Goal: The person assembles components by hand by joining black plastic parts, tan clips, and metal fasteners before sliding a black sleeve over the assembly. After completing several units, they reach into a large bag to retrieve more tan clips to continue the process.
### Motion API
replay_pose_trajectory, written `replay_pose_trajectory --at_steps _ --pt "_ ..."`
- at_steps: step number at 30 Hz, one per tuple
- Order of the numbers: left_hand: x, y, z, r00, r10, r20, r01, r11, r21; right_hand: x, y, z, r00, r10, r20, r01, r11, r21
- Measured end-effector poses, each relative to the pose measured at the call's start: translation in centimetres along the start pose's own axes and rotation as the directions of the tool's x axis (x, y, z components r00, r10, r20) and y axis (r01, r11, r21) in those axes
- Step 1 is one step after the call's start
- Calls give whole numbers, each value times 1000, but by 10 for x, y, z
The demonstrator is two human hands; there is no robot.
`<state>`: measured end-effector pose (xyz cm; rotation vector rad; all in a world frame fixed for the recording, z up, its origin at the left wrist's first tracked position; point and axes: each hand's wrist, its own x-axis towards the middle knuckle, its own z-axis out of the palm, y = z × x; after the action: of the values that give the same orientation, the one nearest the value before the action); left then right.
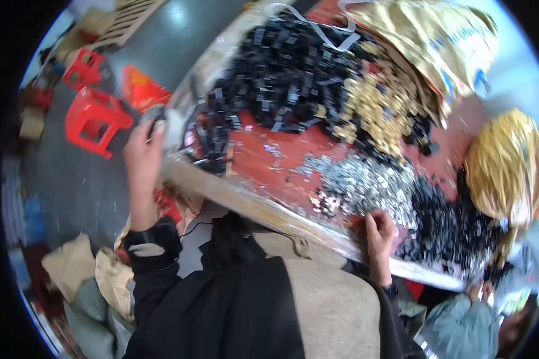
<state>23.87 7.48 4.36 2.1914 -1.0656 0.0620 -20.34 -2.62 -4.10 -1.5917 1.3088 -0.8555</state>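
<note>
My left hand [144,149] is raised at the table's left corner, its fingers closed around something small and dark that blur keeps me from naming. Beside it, a whitish wrapped shape [173,128] stands at the corner. My right hand [380,233] is at the table's near edge with thumb and fingers drawn together; whatever they pinch is too small to make out. Just beyond it lies a heap of small silvery metal pieces [365,182]. Small dark pieces [449,224] are heaped to its right. Gold-coloured pieces [374,110] and a big pile of glossy black parts [275,72] lie farther back.
The red tabletop [263,158] has a pale, film-wrapped rim [239,200]. Gold sacks [425,36] and a yellow bundle [509,167] stand at the right. A red plastic stool [96,116] is on the floor at left. A co-worker's sleeve [461,326] shows at lower right.
</note>
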Motion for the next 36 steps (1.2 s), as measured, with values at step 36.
replay_pose_trajectory --at_steps 36 --pt "-84 143 113 416 297 860 677 530 -511 -12 25 -97 944 -182 -274 -101 633 -768"
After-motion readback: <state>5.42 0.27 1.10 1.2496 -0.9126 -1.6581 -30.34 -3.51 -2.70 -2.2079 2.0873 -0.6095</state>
